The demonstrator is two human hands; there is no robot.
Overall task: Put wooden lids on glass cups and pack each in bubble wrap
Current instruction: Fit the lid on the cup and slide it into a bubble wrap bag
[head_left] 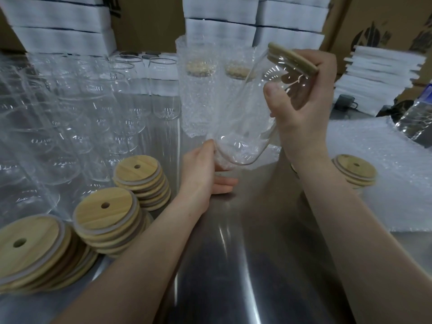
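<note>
My right hand (301,108) grips a clear glass cup (254,118) tilted in the air, with a wooden lid (292,57) seated on its mouth at the upper right. My left hand (203,174) pinches the edge of a bubble wrap bag (224,160) at the cup's rounded bottom. Behind them stand two wrapped, lidded cups (198,90). Three stacks of wooden lids (140,181) with straw holes lie at the lower left. Several bare glass cups (98,108) crowd the left side.
A steel table (245,253) carries everything. A pile of bubble wrap (385,174) lies at the right with a lidded cup (355,171) on it. White foam sheets (378,76) and cardboard boxes (374,19) line the back. A dark mug (346,102) sits far right.
</note>
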